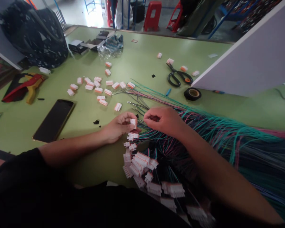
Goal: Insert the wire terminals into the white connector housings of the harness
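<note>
My left hand is closed on a small white and orange connector housing, held upright between thumb and fingers. Just to its right, my right hand pinches a thin wire whose end points at the housing; whether it touches is too small to tell. Under and beyond my right hand spreads a large bundle of green, pink and dark wires. Several wires with bare metal terminals lie just past my hands. Below my left hand hang wired connectors, clustered at the table's near edge.
Loose connectors are scattered on the green table. A phone and a red-yellow hand tool lie left. Black scissors and black tape are near a white panel. A dark bag stands far left.
</note>
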Demonstrator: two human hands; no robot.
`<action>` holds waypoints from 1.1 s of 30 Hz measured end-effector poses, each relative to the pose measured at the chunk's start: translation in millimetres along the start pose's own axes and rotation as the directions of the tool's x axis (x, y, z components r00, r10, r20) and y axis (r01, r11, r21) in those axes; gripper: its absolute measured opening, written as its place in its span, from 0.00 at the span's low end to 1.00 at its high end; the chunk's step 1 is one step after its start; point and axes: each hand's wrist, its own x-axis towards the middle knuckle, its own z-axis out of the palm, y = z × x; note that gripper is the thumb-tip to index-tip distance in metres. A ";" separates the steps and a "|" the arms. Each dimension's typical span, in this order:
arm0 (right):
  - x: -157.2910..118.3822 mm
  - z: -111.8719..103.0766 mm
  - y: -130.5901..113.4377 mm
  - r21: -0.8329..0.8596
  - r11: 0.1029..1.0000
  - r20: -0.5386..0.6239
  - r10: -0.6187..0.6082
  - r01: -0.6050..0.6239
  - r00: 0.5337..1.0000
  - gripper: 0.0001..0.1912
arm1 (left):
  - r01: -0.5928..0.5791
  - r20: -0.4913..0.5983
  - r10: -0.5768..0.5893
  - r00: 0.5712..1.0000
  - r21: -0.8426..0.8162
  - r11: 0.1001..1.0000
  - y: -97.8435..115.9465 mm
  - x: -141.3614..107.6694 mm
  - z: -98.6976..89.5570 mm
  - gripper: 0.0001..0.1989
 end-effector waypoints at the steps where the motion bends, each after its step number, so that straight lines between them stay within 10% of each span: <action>1: 0.4 1.8 -1.2 0.003 1.000 0.009 0.002 -0.002 1.000 0.08 | -0.001 0.002 0.001 1.000 0.001 1.000 -0.2 0.1 -0.1 0.12; 33: -2.5 23.4 -11.9 -0.217 0.973 -0.040 -0.090 0.079 0.995 0.06 | 0.004 -0.036 -0.004 0.999 0.022 1.000 -2.4 0.4 -2.1 0.12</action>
